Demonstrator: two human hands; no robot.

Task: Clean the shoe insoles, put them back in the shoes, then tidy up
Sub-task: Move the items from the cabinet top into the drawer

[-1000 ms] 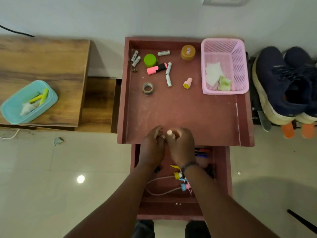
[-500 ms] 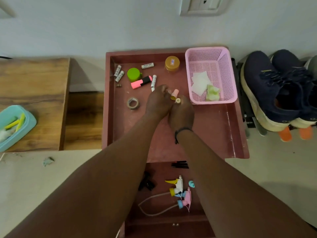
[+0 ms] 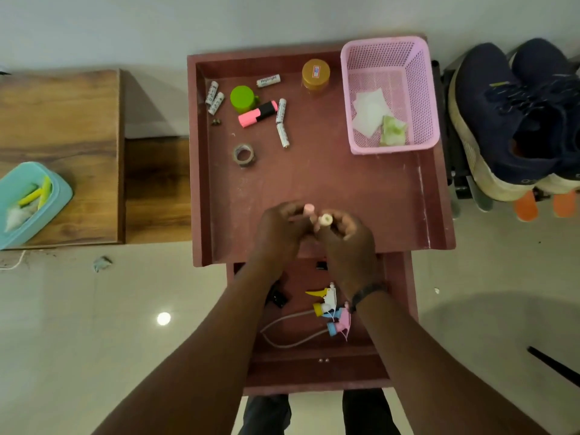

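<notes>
My left hand (image 3: pixel 282 229) pinches a small pink cap-like piece (image 3: pixel 309 209) over the front of the maroon tray table (image 3: pixel 329 180). My right hand (image 3: pixel 348 237) touches the left and pinches a small cream cylinder (image 3: pixel 325 220). Two navy shoes (image 3: pixel 502 120) stand on a rack to the right of the table, with orange pieces (image 3: pixel 527 206) poking out beneath them. A pink basket (image 3: pixel 422 98) at the table's back right holds white wipes (image 3: pixel 368 111) and a green cloth (image 3: pixel 392 131).
Several batteries (image 3: pixel 281 120), a pink highlighter (image 3: pixel 257 113), a green cup (image 3: pixel 242 98), an amber jar (image 3: pixel 315 75) and a tape roll (image 3: pixel 243 154) lie on the table's far half. The open drawer (image 3: pixel 314 356) below holds spray nozzles (image 3: pixel 329 306). A teal tub (image 3: pixel 59 196) sits on the wooden bench at left.
Both hands reached to the middle of the table, picked up the small pink piece, and drew back to the front edge with it. The camera view shifted.
</notes>
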